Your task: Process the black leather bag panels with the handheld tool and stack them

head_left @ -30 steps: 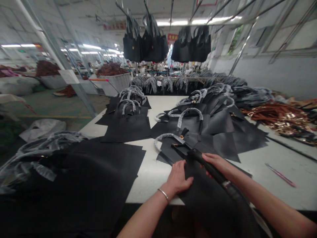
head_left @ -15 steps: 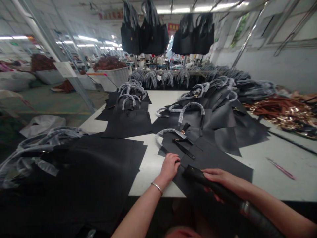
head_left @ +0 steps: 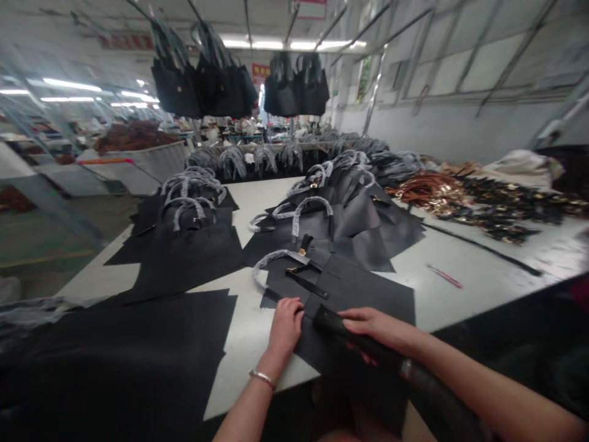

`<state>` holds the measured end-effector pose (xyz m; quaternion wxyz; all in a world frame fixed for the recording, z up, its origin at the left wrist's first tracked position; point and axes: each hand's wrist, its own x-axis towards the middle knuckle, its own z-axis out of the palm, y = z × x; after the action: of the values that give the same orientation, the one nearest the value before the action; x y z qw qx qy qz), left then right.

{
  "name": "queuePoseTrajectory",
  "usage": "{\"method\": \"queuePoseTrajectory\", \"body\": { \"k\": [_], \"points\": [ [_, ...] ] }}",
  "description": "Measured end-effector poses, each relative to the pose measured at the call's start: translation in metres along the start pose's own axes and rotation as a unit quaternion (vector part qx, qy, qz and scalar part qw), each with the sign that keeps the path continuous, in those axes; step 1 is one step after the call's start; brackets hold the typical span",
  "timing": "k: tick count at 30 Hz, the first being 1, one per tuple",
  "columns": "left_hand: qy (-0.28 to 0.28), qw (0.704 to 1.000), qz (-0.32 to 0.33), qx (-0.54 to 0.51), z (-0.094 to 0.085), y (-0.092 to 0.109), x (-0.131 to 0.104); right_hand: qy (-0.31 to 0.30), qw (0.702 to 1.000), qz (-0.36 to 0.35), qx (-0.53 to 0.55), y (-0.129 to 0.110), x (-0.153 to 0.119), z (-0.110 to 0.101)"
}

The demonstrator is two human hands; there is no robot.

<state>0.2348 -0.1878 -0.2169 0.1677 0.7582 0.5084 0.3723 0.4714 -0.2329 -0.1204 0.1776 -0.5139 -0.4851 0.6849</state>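
Observation:
A black leather panel (head_left: 368, 288) with a plastic-wrapped handle (head_left: 271, 260) lies at the table's front. My left hand (head_left: 288, 319), a silver bracelet on its wrist, is closed at the base of that handle, its fingertips pressed together at the panel; what they grip is too small to make out. My right hand (head_left: 375, 328) is wrapped round a thick black tube-like tool (head_left: 381, 353), whose blunt end points at my left fingertips, a small gap away. A loose black strap (head_left: 306, 283) and a gold-coloured buckle (head_left: 302, 251) lie on the panel just beyond.
Black bag panels (head_left: 184, 252) with wrapped handles lie in piles left and right. A pink pen-like tool (head_left: 444, 276) and a long black strip (head_left: 481, 247) are at the right. Brown straps (head_left: 427, 189) are heaped behind. Black bags (head_left: 223, 89) hang overhead.
The camera view has turned to the right, so the whole scene sits further left. Both hands stay by the same panel, with the black tool still in my right hand.

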Motion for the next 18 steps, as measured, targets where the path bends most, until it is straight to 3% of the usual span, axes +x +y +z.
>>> {"method": "queuePoseTrajectory", "body": {
  "k": [4, 7, 13, 18],
  "points": [
    [-0.009, 0.999, 0.023, 0.027, 0.004, -0.006, 0.002, 0.109, 0.992, -0.057, 0.01, -0.002, 0.009, -0.006],
    [-0.003, 0.997, 0.037, 0.064, 0.008, -0.01, 0.002, 0.15, 0.986, -0.065, 0.018, 0.008, -0.022, -0.029],
    [-0.012, 0.993, 0.056, 0.102, 0.017, -0.026, 0.014, 0.264, 0.96, -0.073, 0.06, 0.069, -0.108, -0.055],
    [-0.085, 0.988, 0.09, 0.097, 0.008, -0.039, 0.044, 0.387, 0.916, -0.031, 0.102, 0.122, -0.14, -0.061]
  ]
}}
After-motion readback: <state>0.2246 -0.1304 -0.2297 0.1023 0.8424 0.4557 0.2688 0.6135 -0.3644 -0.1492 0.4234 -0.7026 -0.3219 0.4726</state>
